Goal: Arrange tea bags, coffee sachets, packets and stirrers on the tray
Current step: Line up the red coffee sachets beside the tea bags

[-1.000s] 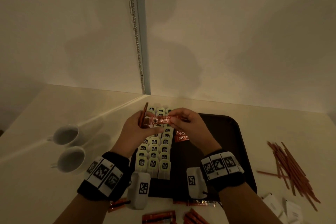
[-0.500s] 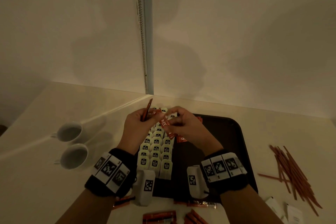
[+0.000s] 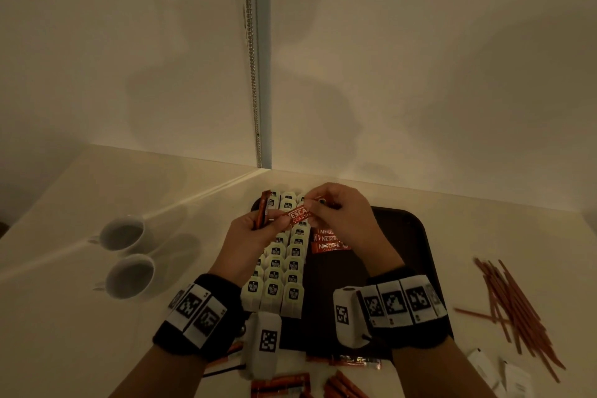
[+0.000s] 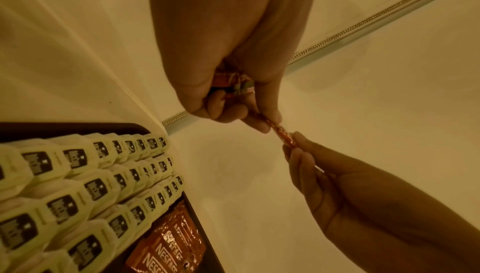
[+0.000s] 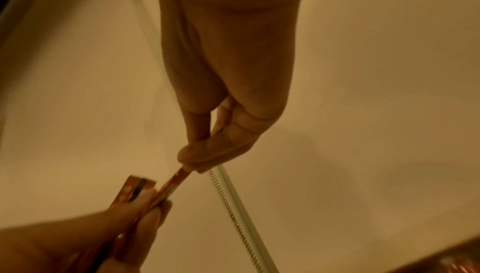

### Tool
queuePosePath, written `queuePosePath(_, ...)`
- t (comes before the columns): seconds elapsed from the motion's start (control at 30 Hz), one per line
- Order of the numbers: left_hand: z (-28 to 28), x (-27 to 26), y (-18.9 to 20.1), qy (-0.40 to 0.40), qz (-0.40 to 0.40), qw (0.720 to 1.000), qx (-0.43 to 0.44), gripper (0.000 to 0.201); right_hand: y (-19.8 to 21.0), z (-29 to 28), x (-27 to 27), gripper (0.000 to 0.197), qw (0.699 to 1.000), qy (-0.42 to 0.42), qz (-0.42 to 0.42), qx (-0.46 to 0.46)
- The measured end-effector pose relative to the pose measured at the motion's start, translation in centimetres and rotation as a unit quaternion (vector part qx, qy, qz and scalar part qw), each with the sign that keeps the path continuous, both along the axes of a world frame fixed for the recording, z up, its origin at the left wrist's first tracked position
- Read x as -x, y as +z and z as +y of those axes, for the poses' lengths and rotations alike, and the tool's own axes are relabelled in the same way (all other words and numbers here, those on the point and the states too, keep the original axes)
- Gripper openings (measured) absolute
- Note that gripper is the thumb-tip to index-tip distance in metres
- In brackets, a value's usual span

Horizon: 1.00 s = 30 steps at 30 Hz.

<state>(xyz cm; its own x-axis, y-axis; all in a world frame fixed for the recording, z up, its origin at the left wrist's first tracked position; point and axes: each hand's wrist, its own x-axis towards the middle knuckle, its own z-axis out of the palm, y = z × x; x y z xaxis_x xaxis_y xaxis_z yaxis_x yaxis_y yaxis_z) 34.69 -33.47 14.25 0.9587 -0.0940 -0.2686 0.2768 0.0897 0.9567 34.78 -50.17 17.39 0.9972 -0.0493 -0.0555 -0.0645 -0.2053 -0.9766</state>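
Observation:
Both hands hover over the far left of the dark tray [image 3: 407, 236]. My left hand [image 3: 268, 224] grips a small upright bundle of red coffee sachets [image 3: 263, 208]. My right hand [image 3: 315, 205] pinches the other end of one red sachet [image 3: 298, 215] stretched between the two hands. The left wrist view shows that sachet [image 4: 281, 135] edge-on, between my left hand [image 4: 241, 113] and the right hand's fingertips [image 4: 298, 150]. Pale tea bags [image 3: 274, 271] fill the tray's left side in rows, with a few sachets [image 3: 328, 244] lying beside them.
Two white cups [image 3: 121, 233] stand on the table left of the tray. A heap of brown stirrers [image 3: 513, 304] and white packets [image 3: 497, 371] lie to the right. More loose sachets [image 3: 281, 384] lie at the near edge. A wall rises just behind the tray.
The sachet between the hands tipped downward half a second ago and is now drawn out nearly level again. Both hands stay over the tray's far left.

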Motion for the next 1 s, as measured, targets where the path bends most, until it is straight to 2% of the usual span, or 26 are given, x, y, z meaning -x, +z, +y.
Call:
queuePosePath(0.13, 0.7, -0.3, -0.2, 0.037, 0.002, 0.999, 0.000, 0.007, -0.8, -0.7, 0.3, 0.010, 0.999, -0.002, 0.044, 0.005)
queuePosePath(0.27, 0.8, -0.5, 0.3, 0.067, -0.021, 0.997, 0.021, 0.013, -1.2, -1.0, 0.8, 0.014, 0.997, 0.024, 0.058, -0.042)
queuePosePath(0.37, 0.6, -0.7, 0.6, 0.086, -0.035, 0.995, 0.036, 0.009, -1.1, -1.4, 0.6, 0.006, 0.999, 0.016, 0.032, 0.028)
queuePosePath(0.47, 0.7, -0.8, 0.7, 0.058, -0.033, 0.998, 0.012, 0.007, -0.9, -1.9, 0.3, 0.008, 0.997, 0.028, 0.004, 0.072)
queuePosePath(0.57, 0.9, -0.9, 0.4, 0.022, -0.020, 0.999, -0.014, 0.013, -1.4, -3.3, -0.2, 0.014, 0.998, 0.028, 0.010, 0.053)
queuePosePath(0.63, 1.1, -1.0, 0.3, 0.032, 0.010, 0.999, 0.000, 0.020, -2.5, -4.9, -0.5, 0.016, 0.995, 0.024, 0.013, 0.093)
queuePosePath(0.77, 2.1, -0.6, 0.1, 0.049, 0.051, 0.997, 0.034, 0.019, -6.2, -8.0, -0.5, 0.009, 0.972, 0.027, 0.052, 0.226)
queuePosePath(0.93, 3.1, 0.0, -0.7, 0.061, 0.095, 0.992, 0.052, 0.019, -10.8, -9.2, 1.0, 0.021, 0.952, 0.038, 0.163, 0.257)
queuePosePath(1.0, 3.2, 0.3, -0.9, 0.064, 0.103, 0.991, 0.053, 0.020, -11.9, -9.1, 1.3, 0.020, 0.948, 0.039, 0.193, 0.249)
